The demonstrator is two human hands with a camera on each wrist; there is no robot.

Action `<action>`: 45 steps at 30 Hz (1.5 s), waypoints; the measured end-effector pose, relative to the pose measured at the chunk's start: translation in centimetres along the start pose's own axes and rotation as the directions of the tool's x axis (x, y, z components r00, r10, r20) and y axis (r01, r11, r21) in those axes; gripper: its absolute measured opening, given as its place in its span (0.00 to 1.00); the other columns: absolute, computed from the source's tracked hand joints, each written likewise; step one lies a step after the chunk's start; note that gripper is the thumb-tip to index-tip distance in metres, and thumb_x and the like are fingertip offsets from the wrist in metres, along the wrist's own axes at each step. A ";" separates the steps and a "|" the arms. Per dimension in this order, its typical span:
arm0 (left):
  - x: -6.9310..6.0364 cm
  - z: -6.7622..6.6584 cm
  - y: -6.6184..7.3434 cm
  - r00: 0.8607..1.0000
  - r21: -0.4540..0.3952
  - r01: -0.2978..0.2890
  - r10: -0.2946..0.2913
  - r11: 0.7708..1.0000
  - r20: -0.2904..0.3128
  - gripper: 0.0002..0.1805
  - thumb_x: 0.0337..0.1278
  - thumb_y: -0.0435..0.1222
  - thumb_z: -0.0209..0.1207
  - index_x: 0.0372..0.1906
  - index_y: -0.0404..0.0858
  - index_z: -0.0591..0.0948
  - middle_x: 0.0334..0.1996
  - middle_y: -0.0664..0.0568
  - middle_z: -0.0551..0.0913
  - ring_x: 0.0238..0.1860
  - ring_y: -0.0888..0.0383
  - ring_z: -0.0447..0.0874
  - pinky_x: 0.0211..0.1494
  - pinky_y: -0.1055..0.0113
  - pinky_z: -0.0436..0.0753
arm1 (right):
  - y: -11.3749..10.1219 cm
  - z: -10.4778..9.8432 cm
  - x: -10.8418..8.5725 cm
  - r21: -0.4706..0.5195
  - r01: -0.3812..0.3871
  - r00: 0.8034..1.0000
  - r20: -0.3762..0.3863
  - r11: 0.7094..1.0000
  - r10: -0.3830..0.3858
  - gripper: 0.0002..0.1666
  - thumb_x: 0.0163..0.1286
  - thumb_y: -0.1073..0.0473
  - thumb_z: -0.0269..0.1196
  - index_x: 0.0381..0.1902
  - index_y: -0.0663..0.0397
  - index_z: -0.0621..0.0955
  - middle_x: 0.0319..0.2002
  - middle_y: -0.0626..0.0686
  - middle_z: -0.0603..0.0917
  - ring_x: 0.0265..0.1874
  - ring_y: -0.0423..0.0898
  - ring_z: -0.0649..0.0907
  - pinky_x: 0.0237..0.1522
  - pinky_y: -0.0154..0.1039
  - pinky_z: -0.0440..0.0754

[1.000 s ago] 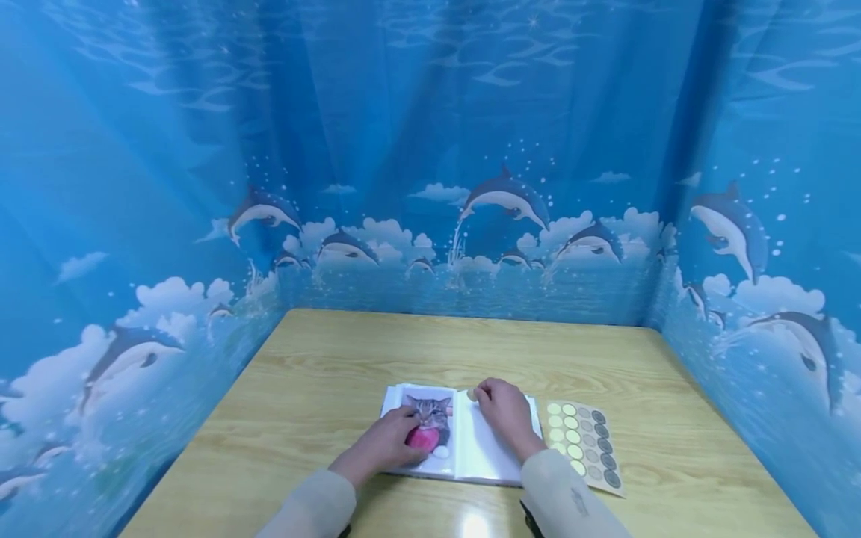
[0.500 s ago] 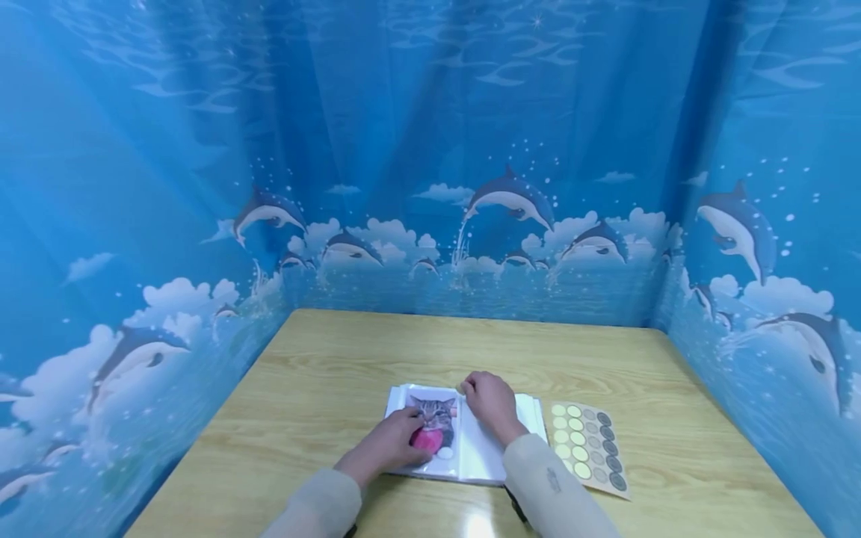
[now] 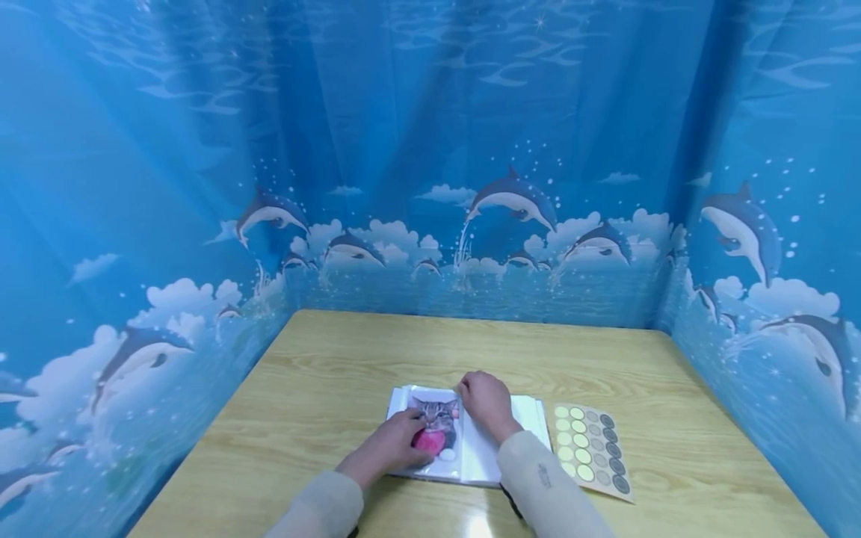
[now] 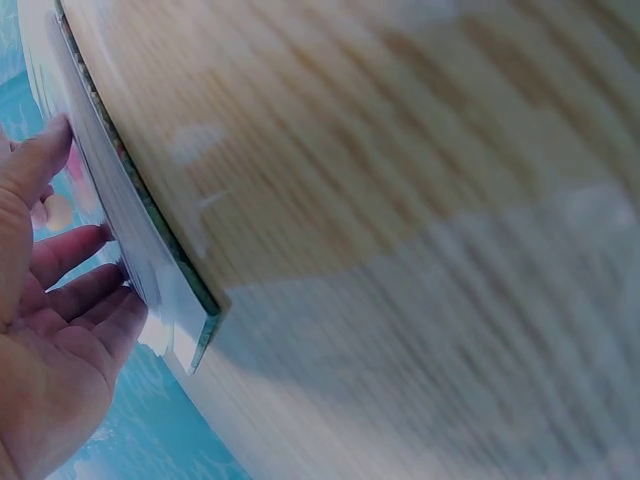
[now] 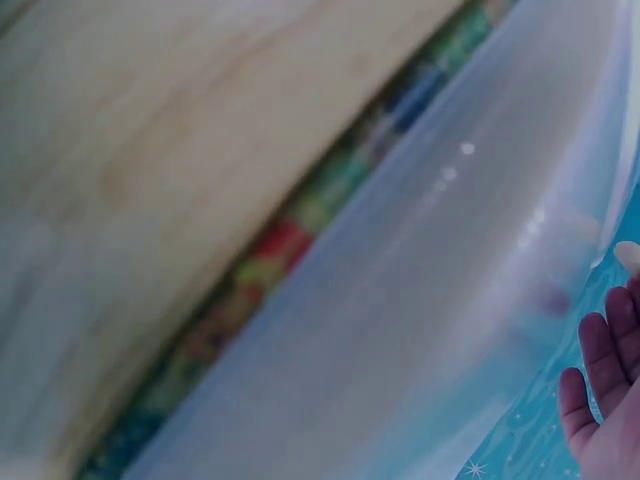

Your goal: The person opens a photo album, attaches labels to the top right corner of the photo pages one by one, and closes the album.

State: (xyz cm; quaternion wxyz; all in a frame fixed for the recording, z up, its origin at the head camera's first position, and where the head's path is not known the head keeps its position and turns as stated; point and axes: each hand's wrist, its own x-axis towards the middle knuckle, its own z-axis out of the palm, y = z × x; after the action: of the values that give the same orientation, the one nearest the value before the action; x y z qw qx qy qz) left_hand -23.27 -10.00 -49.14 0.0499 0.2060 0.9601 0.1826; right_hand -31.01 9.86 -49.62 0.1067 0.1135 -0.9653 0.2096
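An open photo album (image 3: 479, 457) with clear-sleeved pages lies on the table. Its left page shows a cat picture (image 3: 439, 412) with a pink area. On that page rests my left hand (image 3: 392, 442), thumb and fingers spread and touching the sleeve; in the left wrist view its fingers lie loosely against the page edge. My right hand (image 3: 487, 402) is at the upper part of the album near the centre fold. A pale round sticker (image 5: 628, 256) shows at its fingertips in the right wrist view, while the other fingers extend. The head view hides the sticker behind the hand.
A sheet of round stickers (image 3: 593, 450) in yellow, tan and dark grey lies right of the album. The wood-grain table (image 3: 377, 344) is enclosed by a blue dolphin-print curtain (image 3: 417, 134) at the back and sides.
My right hand has moved left across the right page toward the centre fold, carrying the round sticker. The left hand has stayed on the cat page. The head view has shifted slightly.
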 end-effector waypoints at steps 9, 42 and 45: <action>0.2 0.0 0.2 0.998 -0.028 0.053 -0.052 0.998 0.030 0.37 0.51 0.49 0.72 0.63 0.34 0.78 0.66 0.38 0.71 0.66 0.40 0.69 0.69 0.47 0.69 | -0.7 0.7 -0.4 -0.060 0.053 0.998 0.036 0.997 -0.051 0.07 0.68 0.55 0.65 0.35 0.51 0.86 0.29 0.49 0.84 0.32 0.49 0.83 0.39 0.49 0.83; 0.0 0.2 -0.4 0.999 -0.002 -0.030 0.030 1.000 -0.020 0.36 0.51 0.48 0.72 0.61 0.31 0.78 0.64 0.35 0.73 0.64 0.39 0.71 0.68 0.47 0.70 | -0.7 0.7 -3.7 -0.249 0.360 0.932 0.142 0.899 -0.334 0.21 0.71 0.49 0.60 0.56 0.54 0.81 0.52 0.54 0.81 0.51 0.53 0.78 0.53 0.51 0.77; 0.0 0.2 -0.4 0.999 0.005 -0.035 0.035 0.999 -0.022 0.36 0.51 0.48 0.72 0.61 0.31 0.79 0.64 0.35 0.73 0.64 0.39 0.71 0.68 0.47 0.71 | -0.6 0.5 -4.0 -0.250 0.360 0.931 0.159 0.899 -0.329 0.25 0.72 0.48 0.59 0.61 0.55 0.79 0.56 0.54 0.80 0.56 0.53 0.77 0.56 0.51 0.75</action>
State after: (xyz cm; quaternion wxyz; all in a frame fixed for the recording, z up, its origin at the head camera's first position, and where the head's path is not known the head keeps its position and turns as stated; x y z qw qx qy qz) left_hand -23.43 -10.26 -49.49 0.0358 0.2210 0.9571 0.1837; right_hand -27.16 9.81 -50.81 0.1022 0.2782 -0.9540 0.0448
